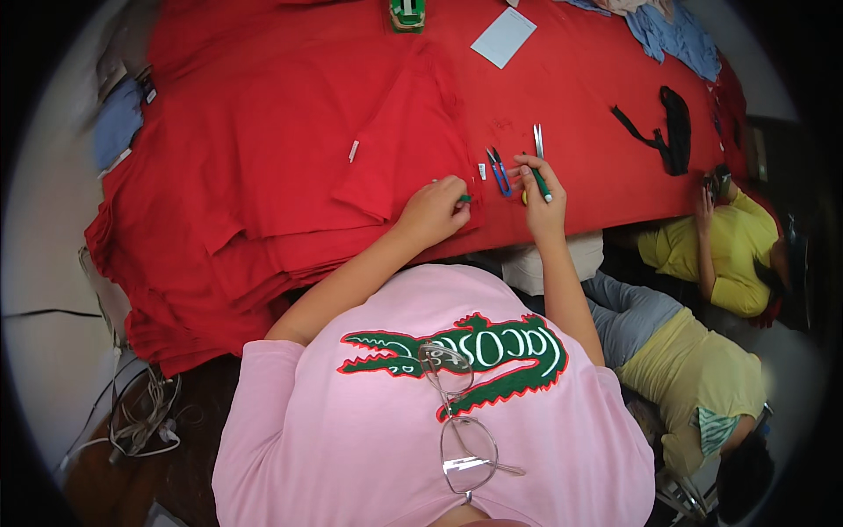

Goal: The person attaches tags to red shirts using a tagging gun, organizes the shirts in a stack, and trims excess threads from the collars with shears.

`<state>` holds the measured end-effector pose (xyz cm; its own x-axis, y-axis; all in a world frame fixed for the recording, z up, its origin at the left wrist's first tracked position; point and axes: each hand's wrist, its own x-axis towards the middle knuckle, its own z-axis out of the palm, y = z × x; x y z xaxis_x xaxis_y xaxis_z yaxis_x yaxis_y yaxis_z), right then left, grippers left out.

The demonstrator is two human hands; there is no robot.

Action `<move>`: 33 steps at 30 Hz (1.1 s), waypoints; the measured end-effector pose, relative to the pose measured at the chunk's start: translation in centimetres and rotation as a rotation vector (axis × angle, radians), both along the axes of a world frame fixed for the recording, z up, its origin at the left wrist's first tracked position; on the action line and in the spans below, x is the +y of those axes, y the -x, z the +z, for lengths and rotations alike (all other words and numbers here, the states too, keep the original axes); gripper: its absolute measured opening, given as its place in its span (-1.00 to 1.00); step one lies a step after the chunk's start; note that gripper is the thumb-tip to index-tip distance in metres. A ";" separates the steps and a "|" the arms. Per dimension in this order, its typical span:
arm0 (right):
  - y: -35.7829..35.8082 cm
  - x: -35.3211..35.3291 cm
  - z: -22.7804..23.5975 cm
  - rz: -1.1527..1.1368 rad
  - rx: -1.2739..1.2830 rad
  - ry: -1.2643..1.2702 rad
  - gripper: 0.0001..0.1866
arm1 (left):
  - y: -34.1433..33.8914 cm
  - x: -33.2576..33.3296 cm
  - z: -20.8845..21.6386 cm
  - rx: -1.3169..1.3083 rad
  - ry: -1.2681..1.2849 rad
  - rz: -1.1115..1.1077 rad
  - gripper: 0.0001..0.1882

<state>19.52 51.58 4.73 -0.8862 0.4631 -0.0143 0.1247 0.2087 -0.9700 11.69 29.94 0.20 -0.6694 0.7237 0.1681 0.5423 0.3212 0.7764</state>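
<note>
My left hand (432,213) is closed, resting at the near right edge of the piled red cloth pieces (299,132). A small green piece (464,198), perhaps a pen cap, shows between its fingers. In my right hand (551,211) is a green pen (537,183) with a pale end, held between thumb and fingers. Just left of that hand lie blue thread snips (499,171) and a small white tag (482,172). Scissor blades (538,139) stick out beyond the right fingers; the handles are mostly hidden by the hand.
A white label (353,151) lies on the red cloth. Farther off are a white paper sheet (503,38), a green box (407,15) and blue garments (672,39). A black strapped pouch (674,132) lies right. Two people sit at right; cables (145,417) hang lower left.
</note>
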 end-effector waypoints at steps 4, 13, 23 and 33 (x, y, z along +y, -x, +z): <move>2.4 0.0 0.5 0.054 0.063 0.148 -0.69 | 0.9 -6.8 3.6 -0.156 -0.270 0.635 -0.74; 11.0 -8.9 1.1 0.315 0.087 0.207 -0.69 | 1.0 -17.1 4.2 0.117 -0.178 0.823 -0.81; 15.5 -16.2 -1.2 0.357 0.124 0.399 -0.85 | 8.3 -10.4 1.5 -0.196 -0.055 0.762 -0.80; 16.0 -17.5 -0.9 0.455 0.152 0.044 -0.89 | 10.3 -11.5 -1.2 -0.660 -0.768 0.761 -0.75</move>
<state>3.55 34.04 3.84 -0.9924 0.0293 0.1198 -0.1133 0.1675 -0.9793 1.37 18.48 -0.99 -0.9885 -0.0150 -0.1508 -0.1411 -0.2712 0.9521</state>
